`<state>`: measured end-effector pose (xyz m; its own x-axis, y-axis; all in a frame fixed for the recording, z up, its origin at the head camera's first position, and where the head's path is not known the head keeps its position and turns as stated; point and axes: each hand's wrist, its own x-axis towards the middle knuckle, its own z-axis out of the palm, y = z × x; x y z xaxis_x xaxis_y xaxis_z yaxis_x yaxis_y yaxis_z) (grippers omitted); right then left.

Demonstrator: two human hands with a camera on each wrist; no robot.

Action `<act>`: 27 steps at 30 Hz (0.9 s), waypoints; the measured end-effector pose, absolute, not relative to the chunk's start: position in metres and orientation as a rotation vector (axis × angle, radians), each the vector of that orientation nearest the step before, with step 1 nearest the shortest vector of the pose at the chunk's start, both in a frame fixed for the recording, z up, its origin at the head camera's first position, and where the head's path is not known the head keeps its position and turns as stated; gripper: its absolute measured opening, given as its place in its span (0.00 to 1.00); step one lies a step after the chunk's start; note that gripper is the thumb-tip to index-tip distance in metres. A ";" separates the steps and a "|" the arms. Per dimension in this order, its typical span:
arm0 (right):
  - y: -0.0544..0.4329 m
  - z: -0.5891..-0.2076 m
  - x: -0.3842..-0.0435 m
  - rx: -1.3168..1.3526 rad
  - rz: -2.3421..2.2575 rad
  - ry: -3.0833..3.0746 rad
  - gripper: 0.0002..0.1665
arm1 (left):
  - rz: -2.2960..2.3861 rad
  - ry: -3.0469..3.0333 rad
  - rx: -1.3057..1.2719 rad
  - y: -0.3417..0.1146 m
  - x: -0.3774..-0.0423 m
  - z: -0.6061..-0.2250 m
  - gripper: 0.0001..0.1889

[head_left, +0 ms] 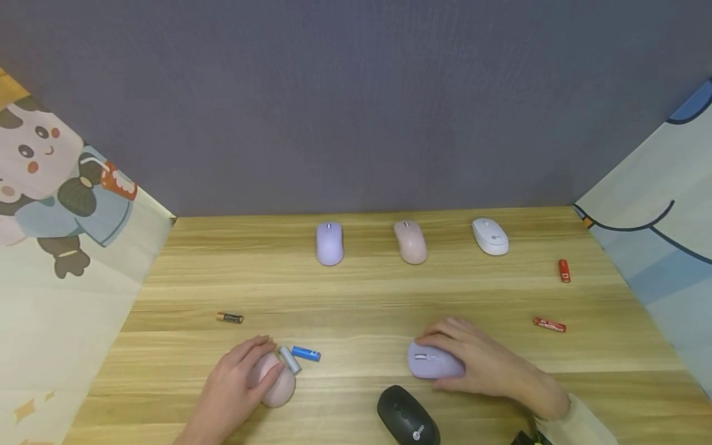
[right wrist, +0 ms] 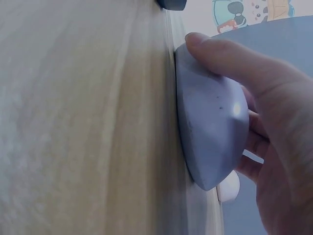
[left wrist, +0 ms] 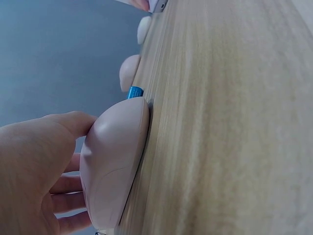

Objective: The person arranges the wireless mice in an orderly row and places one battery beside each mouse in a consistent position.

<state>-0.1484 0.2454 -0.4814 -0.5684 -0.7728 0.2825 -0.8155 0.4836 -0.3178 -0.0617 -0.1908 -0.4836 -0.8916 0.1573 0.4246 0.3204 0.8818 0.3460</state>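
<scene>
My left hand (head_left: 230,378) grips a pink computer mouse (head_left: 282,392), thumb along one side and fingers over the other; in the left wrist view the mouse (left wrist: 113,152) sits low on the wood. Right by its edge lies a grey battery (head_left: 290,360), with a blue battery (head_left: 306,353) just beyond. On the other side, my right hand (head_left: 481,358) holds a lavender mouse (head_left: 432,364) turned sideways, its scroll wheel facing left. The right wrist view shows the thumb and fingers on opposite sides of that mouse (right wrist: 210,120).
Between the hands, at the front, lies a black mouse (head_left: 408,415). Along the back stand another lavender mouse (head_left: 330,245), another pink mouse (head_left: 411,243) and a white mouse (head_left: 491,237). A black battery (head_left: 230,317) lies at left; two red batteries (head_left: 549,324) lie at right.
</scene>
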 end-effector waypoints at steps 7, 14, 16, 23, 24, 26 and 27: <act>0.246 -0.483 -0.148 1.414 0.634 -2.612 0.38 | -0.573 -2.671 -0.347 -0.191 -0.061 -0.483 0.19; 0.246 -0.481 -0.148 1.415 0.655 -2.622 0.37 | -0.579 -2.679 -0.341 -0.190 -0.062 -0.483 0.19; 0.246 -0.480 -0.148 1.409 0.665 -2.630 0.37 | -0.577 -2.682 -0.340 -0.190 -0.062 -0.483 0.19; 0.247 -0.476 -0.147 1.406 0.692 -2.647 0.36 | -0.583 -2.682 -0.337 -0.190 -0.061 -0.483 0.19; 0.247 -0.475 -0.147 1.406 0.692 -2.651 0.36 | -0.583 -2.681 -0.337 -0.190 -0.061 -0.483 0.19; 0.247 -0.474 -0.147 1.405 0.688 -2.655 0.36 | -0.582 -2.678 -0.340 -0.190 -0.062 -0.482 0.19; 0.247 -0.473 -0.147 1.405 0.691 -2.658 0.36 | -0.582 -2.679 -0.341 -0.190 -0.061 -0.482 0.19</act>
